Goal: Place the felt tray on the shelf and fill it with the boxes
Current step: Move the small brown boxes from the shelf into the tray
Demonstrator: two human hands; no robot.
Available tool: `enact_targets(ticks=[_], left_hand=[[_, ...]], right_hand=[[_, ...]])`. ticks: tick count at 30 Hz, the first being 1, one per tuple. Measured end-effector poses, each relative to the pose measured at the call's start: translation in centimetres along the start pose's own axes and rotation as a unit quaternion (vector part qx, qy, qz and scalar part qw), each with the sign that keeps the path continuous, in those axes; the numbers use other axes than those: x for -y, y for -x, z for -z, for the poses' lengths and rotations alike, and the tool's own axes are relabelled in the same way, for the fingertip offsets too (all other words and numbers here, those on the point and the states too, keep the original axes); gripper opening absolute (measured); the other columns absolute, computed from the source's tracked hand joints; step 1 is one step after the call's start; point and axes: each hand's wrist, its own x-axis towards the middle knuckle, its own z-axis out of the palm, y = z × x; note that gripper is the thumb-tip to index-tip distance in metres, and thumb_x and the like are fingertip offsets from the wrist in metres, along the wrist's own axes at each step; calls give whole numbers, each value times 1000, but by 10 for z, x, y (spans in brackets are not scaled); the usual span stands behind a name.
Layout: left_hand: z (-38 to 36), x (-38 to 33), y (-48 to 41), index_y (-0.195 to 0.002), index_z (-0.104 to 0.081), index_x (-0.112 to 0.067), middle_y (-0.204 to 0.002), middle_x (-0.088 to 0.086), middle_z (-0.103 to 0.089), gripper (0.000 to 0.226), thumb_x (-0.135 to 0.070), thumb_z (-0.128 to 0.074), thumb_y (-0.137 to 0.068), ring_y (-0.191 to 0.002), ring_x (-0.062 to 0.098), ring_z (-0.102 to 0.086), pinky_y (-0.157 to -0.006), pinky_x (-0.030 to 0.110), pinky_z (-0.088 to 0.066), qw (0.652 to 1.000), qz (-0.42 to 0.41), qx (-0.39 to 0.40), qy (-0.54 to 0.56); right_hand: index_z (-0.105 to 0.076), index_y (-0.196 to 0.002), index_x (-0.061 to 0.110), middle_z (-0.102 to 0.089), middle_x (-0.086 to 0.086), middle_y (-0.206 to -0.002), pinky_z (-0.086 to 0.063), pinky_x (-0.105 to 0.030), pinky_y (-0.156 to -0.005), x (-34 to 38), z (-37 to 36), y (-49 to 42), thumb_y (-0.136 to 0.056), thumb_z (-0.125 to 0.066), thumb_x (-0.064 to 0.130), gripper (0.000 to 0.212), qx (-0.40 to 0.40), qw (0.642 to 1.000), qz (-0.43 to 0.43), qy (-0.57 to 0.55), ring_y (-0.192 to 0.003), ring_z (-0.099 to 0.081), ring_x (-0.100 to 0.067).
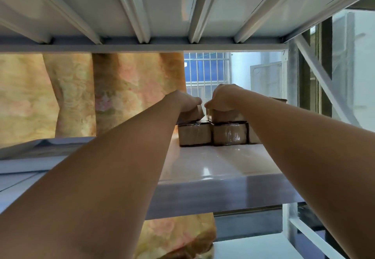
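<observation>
Several brown cardboard boxes wrapped in clear tape stand stacked far back on the white shelf [223,163]. The two lower boxes [194,136] sit side by side, their edges dark. My left hand [188,101] grips an upper box [192,114] that tilts on the stack. My right hand [223,97] presses down on another upper box [225,115] beside it. Both arms reach in from the front. No felt tray is visible to me.
The ribbed underside of the shelf above [182,9] hangs low over my arms. A yellow floral curtain [81,96] hangs behind on the left, a barred window [207,72] behind the boxes. A metal upright and diagonal brace [312,72] stand at the right.
</observation>
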Motion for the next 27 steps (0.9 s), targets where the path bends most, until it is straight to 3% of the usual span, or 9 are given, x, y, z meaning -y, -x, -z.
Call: enact_targets(ticks=[4,7,10,12,15,21,24,27], left_hand=[[-6,-1,2,-126,-55,-11,-130,10,-56,57,-51,-47,-88,-117,27,-55,-93,30,-41,998,-1,-26,-57],[-9,1,2,-128,-51,-12,-126,12,-57,64,-57,-48,-83,-115,30,-53,-91,32,-45,998,13,-53,-36],[-7,6,2,-137,-37,-17,-129,15,-42,76,-58,-55,-76,-116,33,-47,-84,35,-46,995,39,-79,45],[-1,11,2,-141,-31,-20,-134,15,-32,78,-55,-58,-77,-117,35,-47,-90,36,-45,991,36,-107,69],[20,25,5,-141,-34,-22,-135,14,-30,75,-54,-60,-78,-115,36,-47,-97,41,-46,985,19,-160,62],[70,72,10,-131,-45,-20,-140,14,-30,70,-59,-60,-74,-117,33,-46,-97,37,-44,986,39,-164,6],[96,105,15,-131,-47,-16,-138,15,-39,72,-60,-57,-75,-116,32,-47,-92,34,-44,986,36,-157,-33],[124,145,25,-133,-46,-11,-136,15,-43,80,-67,-54,-76,-121,33,-42,-89,33,-34,988,47,-134,-59]], right_hand=[[-45,-133,11,-53,-9,-129,-46,-39,-92,3,0,0,-87,-51,48,59,24,999,-23,-10,-112,-54,-29],[-37,-138,13,-50,-10,-134,-44,-44,-99,3,-4,1,-84,-51,52,68,28,998,-60,-16,-117,-51,-31],[-41,-135,14,-54,-9,-129,-46,-40,-94,2,-9,3,-83,-50,47,62,-16,997,-77,-22,-113,-54,-31],[-49,-125,14,-58,-9,-120,-48,-37,-88,1,-10,5,-81,-53,46,54,-56,994,-80,-49,-107,-57,-31],[-54,-103,15,-58,-8,-111,-48,-38,-85,8,-6,12,-79,-56,47,40,-123,985,-86,-87,-103,-57,-34],[-54,-97,15,-43,-6,-100,-39,-39,-87,62,10,30,-80,-51,49,38,-199,971,-71,-112,-112,-47,-34],[-57,-105,15,-47,-9,-117,-38,-43,-92,105,18,39,-80,-50,51,44,-197,969,-53,-142,-117,-43,-36],[-59,-110,14,-45,-11,-126,-40,-45,-90,157,20,48,-80,-51,56,52,-198,962,-40,-185,-120,-39,-37]])
